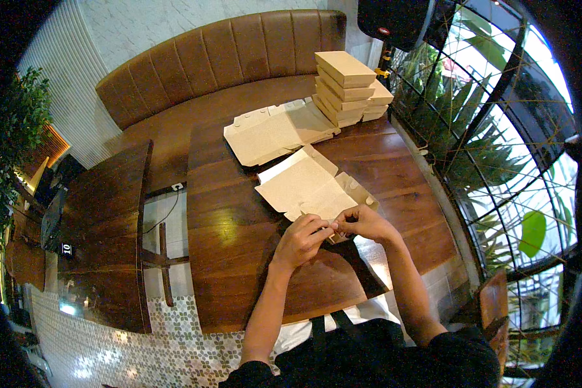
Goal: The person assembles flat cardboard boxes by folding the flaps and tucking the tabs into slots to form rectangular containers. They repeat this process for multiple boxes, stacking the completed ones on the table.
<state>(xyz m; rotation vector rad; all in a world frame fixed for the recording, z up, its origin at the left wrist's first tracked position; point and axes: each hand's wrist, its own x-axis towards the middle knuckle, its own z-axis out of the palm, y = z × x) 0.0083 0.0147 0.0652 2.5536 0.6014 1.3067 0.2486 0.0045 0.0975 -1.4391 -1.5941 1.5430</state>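
Observation:
A brown cardboard box (pixel 312 186), partly folded, lies on the wooden table right in front of me. Its large lid panel is spread away from me, and a side flap stands up at the right. My left hand (pixel 300 242) pinches the near edge of the box with bent fingers. Close beside it, my right hand (pixel 366 224) grips the same edge, the two sets of fingertips almost meeting. The fingers cover the exact fold or tab between them.
Flat cardboard box blanks (pixel 265 134) lie just beyond the box. A stack of folded boxes (pixel 344 70) stands at the far right of the wooden table (pixel 229 258). A brown padded bench (pixel 233 55) runs behind. A second table (pixel 103 239) is at left, past a gap.

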